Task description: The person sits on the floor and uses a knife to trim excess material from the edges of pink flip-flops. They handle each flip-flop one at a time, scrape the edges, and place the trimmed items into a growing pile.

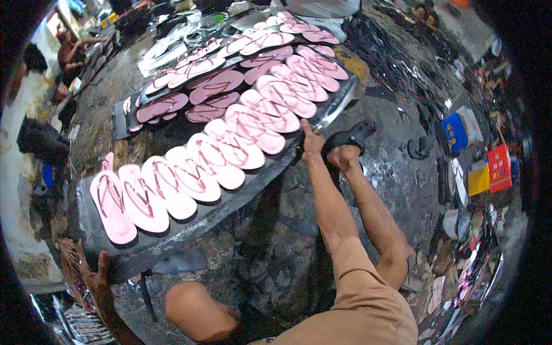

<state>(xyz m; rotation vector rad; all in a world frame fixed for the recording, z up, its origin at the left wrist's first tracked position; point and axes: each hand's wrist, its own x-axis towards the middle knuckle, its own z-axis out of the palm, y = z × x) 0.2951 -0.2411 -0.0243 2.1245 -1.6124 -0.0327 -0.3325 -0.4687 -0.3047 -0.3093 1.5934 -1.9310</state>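
A long dark board (pixel 190 236) slants across the view, carrying a row of overlapping pink flip-flops (pixel 118 213) with dark red straps. At its near left end, my left hand (pixel 96 267) grips the edge with the thumb raised at the top; its other fingers are partly hidden. My right hand (pixel 311 144) clasps the board toward its far right end, thumb against the edge beside the flip-flops and fingers mostly out of sight beneath.
Beyond lie more pink flip-flops (pixel 215 85) in rows. My foot in a black sandal (pixel 352 138) rests just right of the board. Boxes, including a blue one (pixel 454 132), and a red bag (pixel 499 167) stand at the right. Another person (pixel 70 52) is at the far left.
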